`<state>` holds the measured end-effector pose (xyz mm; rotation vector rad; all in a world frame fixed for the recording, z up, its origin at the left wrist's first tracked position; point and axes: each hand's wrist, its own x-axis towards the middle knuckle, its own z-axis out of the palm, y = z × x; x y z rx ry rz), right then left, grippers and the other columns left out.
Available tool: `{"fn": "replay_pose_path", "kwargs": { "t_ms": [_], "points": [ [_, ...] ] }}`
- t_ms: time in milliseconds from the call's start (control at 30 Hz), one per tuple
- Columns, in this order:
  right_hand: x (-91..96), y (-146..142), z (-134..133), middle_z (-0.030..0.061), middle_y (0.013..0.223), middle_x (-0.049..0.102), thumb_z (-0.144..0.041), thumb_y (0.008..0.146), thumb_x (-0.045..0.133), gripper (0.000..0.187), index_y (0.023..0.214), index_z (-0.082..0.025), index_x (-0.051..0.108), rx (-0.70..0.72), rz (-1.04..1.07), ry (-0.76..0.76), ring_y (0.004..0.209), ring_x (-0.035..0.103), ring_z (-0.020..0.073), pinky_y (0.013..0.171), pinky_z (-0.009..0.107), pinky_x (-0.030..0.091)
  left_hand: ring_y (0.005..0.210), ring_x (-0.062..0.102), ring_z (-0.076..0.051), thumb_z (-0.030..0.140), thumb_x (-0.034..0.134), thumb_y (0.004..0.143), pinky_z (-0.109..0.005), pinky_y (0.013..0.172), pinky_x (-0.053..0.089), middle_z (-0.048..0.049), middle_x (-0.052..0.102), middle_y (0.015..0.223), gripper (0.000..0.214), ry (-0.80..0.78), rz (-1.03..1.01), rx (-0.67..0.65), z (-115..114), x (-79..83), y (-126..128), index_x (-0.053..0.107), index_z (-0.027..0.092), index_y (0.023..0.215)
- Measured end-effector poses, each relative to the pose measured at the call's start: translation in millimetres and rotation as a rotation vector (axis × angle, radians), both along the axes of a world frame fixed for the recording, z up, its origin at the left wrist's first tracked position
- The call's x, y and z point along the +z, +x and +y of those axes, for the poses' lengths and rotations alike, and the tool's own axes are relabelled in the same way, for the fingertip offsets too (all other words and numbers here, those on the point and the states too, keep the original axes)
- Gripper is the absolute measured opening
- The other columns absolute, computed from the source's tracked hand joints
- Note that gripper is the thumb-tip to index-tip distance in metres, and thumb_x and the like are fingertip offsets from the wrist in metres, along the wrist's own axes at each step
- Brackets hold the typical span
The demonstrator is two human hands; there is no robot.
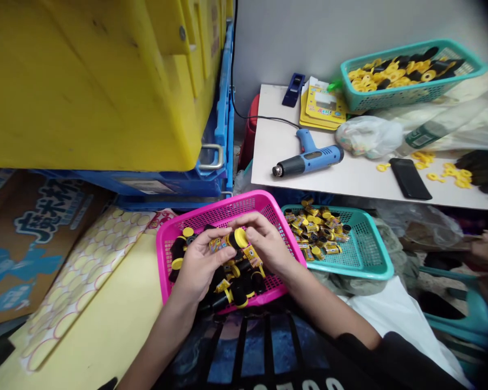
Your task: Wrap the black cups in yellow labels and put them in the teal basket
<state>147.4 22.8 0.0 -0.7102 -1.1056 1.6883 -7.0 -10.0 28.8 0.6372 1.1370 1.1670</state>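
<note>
Both hands meet over a pink basket [211,215] that rests on my lap. My left hand [198,266] is closed around a small black tube with a printed yellow label [218,245]. My right hand [263,238] pinches the yellow cap [240,238] at that tube's end. Several more black tubes with yellow caps [236,286] lie in the pink basket under my hands.
A teal basket [366,260] of labelled tubes sits right of the pink one. On the white table [350,179] lie a blue heat gun [308,159], a black phone [410,178], plastic bags, loose yellow rings, and another teal basket [410,93]. Yellow and blue crates [106,97] stand left.
</note>
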Motion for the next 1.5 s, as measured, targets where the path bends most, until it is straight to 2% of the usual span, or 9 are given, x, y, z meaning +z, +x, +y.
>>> {"fn": "replay_pose_path", "kwargs": {
  "t_ms": [167, 567, 700, 800, 867, 1000, 1067, 1267, 1500],
  "points": [
    [-0.9, -2.8, 2.0, 0.0075, 0.109, 0.066, -0.055, 0.073, 0.073, 0.052, 0.111, -0.021, 0.064, 0.356, 0.149, -0.314, 0.095, 0.063, 0.0184, 0.082, 0.030, 0.050, 0.083, 0.069, -0.016, 0.020, 0.088, 0.054, -0.025, 0.075, 0.056, -0.0024, 0.075, 0.093, 0.033, 0.091, 0.099, -0.063, -1.0, -0.6, -1.9, 0.076, 0.023, 0.084],
    [-23.1, -0.3, -4.5, 0.0060, 0.109, 0.067, -0.059, 0.076, 0.069, 0.046, 0.102, -0.021, 0.065, 0.216, 0.023, -0.155, 0.103, 0.062, 0.0195, 0.094, 0.036, 0.046, 0.083, 0.071, -0.021, 0.027, 0.084, 0.060, -0.033, 0.077, 0.058, -0.0053, 0.076, 0.092, 0.031, 0.143, 0.321, -0.096, -4.4, -11.4, 0.3, 0.075, 0.020, 0.088],
    [-9.9, 4.5, -8.7, 0.0057, 0.114, 0.066, -0.056, 0.085, 0.061, 0.044, 0.115, -0.024, 0.062, 0.052, -0.183, 0.026, 0.108, 0.061, 0.0199, 0.093, 0.035, 0.048, 0.099, 0.066, -0.023, 0.027, 0.078, 0.072, -0.041, 0.091, 0.053, -0.0071, 0.071, 0.105, 0.021, 0.507, 0.701, -0.080, -0.1, -12.7, 7.4, 0.076, 0.025, 0.093],
    [5.6, 31.1, -14.9, 0.0046, 0.099, 0.069, -0.047, 0.086, 0.062, 0.031, 0.107, -0.024, 0.064, -0.148, -0.398, 0.156, 0.089, 0.065, 0.0187, 0.078, 0.034, 0.052, 0.117, 0.055, -0.027, 0.032, 0.082, 0.069, -0.046, 0.102, 0.046, -0.0086, 0.051, 0.139, 0.044, 0.730, 0.947, -0.124, 6.2, -7.5, 7.1, 0.071, 0.031, 0.112],
    [14.1, 63.7, -17.6, 0.0060, 0.097, 0.069, -0.039, 0.088, 0.061, 0.022, 0.101, -0.023, 0.066, -0.396, -0.689, 0.307, 0.088, 0.064, 0.0203, 0.081, 0.037, 0.051, 0.119, 0.055, -0.027, 0.037, 0.083, 0.067, -0.046, 0.103, 0.046, -0.0094, 0.044, 0.145, 0.063, 0.746, 0.960, -0.172, 11.4, -7.1, -2.4, 0.062, 0.032, 0.127],
    [15.1, 117.2, -16.7, 0.0151, 0.104, 0.068, -0.037, 0.083, 0.064, 0.031, 0.107, -0.017, 0.066, -0.743, -1.427, 0.418, 0.103, 0.059, 0.0319, 0.095, 0.054, 0.040, 0.105, 0.064, -0.022, 0.037, 0.064, 0.086, -0.038, 0.092, 0.053, -0.0063, 0.068, 0.115, 0.029, 0.492, 0.848, -0.108, 19.1, -20.3, -32.8, 0.070, 0.027, 0.113],
    [6.5, 111.7, -13.5, 0.0167, 0.105, 0.068, -0.035, 0.085, 0.061, 0.032, 0.109, -0.015, 0.066, -0.623, -1.513, 0.432, 0.103, 0.059, 0.0317, 0.094, 0.052, 0.042, 0.092, 0.068, -0.020, 0.039, 0.062, 0.087, -0.036, 0.086, 0.054, -0.0064, 0.072, 0.107, 0.028, 0.344, 0.818, -0.077, 19.7, -28.7, -42.3, 0.072, 0.024, 0.109],
    [-31.2, 16.7, 7.3, 0.0118, 0.101, 0.072, -0.022, 0.092, 0.052, 0.021, 0.104, -0.017, 0.069, 0.410, -1.514, 0.540, 0.098, 0.064, 0.0244, 0.087, 0.036, 0.047, 0.096, 0.068, -0.022, 0.040, 0.062, 0.084, -0.034, 0.086, 0.053, -0.0077, 0.074, 0.106, 0.029, 0.238, 0.889, -0.200, 12.1, -36.6, -49.8, 0.074, 0.022, 0.103],
    [-64.7, 2.1, 31.8, 0.0192, 0.112, 0.067, -0.009, 0.091, 0.046, 0.029, 0.109, -0.013, 0.068, 0.581, -1.683, 0.532, 0.107, 0.060, 0.0298, 0.087, 0.040, 0.047, 0.089, 0.070, -0.021, 0.041, 0.062, 0.082, -0.033, 0.082, 0.055, -0.0086, 0.074, 0.110, 0.033, 0.120, 0.862, -0.122, 8.5, -40.3, -67.8, 0.073, 0.020, 0.105]
  ]
}}
